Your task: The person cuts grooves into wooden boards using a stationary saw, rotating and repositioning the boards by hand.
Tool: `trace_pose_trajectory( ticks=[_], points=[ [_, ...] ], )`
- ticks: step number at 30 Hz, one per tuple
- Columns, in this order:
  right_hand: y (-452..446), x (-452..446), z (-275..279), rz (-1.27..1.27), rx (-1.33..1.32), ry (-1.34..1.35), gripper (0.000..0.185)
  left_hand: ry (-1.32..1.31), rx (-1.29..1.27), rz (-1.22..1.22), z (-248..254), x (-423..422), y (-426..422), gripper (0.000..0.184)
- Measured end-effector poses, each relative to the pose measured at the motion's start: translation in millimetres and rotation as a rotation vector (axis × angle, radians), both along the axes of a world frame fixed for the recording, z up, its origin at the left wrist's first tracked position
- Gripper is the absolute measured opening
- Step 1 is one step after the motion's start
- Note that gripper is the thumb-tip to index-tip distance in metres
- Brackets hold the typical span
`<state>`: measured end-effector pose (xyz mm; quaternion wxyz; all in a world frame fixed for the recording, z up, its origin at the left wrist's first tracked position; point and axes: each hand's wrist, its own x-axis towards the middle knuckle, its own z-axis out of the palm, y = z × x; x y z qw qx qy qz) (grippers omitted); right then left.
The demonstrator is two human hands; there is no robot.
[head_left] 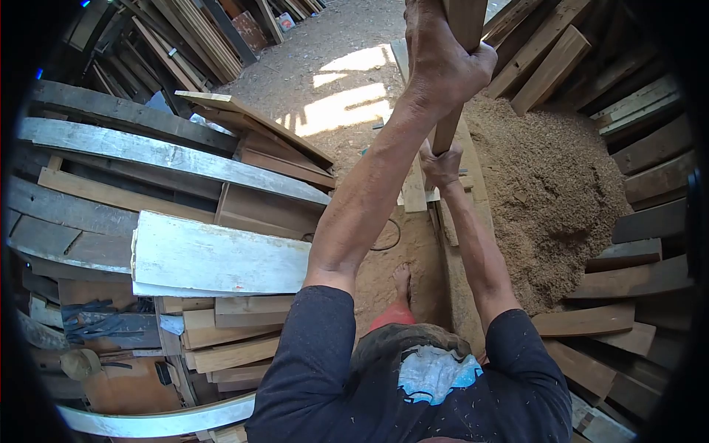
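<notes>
A long wooden plank [467, 23] is raised in front of me, its upper end running out of view at the top. My left hand [445, 63] is wrapped round its upper part, with the thumb at the right side. Lower down, my right hand [443, 164] is closed on the same plank near its lower end. Beneath the right hand is a short light board [414, 193], beside a long timber bench [467, 221]; whether the plank touches either is hidden.
A heap of sawdust [550, 207] lies to the right, with stacked timber [653, 159] beyond it. On the left are piled boards, including a white-painted board [221, 255] close to my left arm. Leaning planks [188, 37] stand at the back left. My bare foot [402, 282] is on the dusty floor.
</notes>
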<state>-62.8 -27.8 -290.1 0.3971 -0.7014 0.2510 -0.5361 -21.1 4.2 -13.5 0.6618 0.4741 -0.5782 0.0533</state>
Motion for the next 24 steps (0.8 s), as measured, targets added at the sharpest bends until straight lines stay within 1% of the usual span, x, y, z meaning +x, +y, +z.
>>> trace_pose_trajectory(
  ticks=[3, 6, 12, 15, 18, 21, 24],
  points=[
    [-1, 2, 0, 0.002, 0.034, 0.019, 0.010, -0.021, -0.084, -0.023, -3, 4, -7, 0.106],
    [-4, 5, -1, 0.013, 0.039, 0.027, 0.009, -0.020, -0.036, -0.014, -2, 8, -6, 0.107],
    [-8, 10, 5, 0.012, 0.010, -0.027, 0.009, 0.072, 0.043, -0.031, -1, 10, -11, 0.109],
    [-13, 14, 5, -0.008, -0.038, -0.050, 0.010, -0.052, -0.043, 0.065, -2, 14, -16, 0.109],
    [-17, 18, 0, 0.000, 0.003, -0.042, 0.011, -0.027, -0.021, 0.063, -2, 14, -17, 0.109],
    [-18, 19, 5, -0.013, -0.040, -0.052, 0.012, -0.004, 0.023, 0.041, 2, 15, -17, 0.109],
    [-20, 21, 4, -0.029, -0.012, -0.004, 0.014, -0.085, -0.097, 0.059, 1, 20, -24, 0.110]
  ],
)
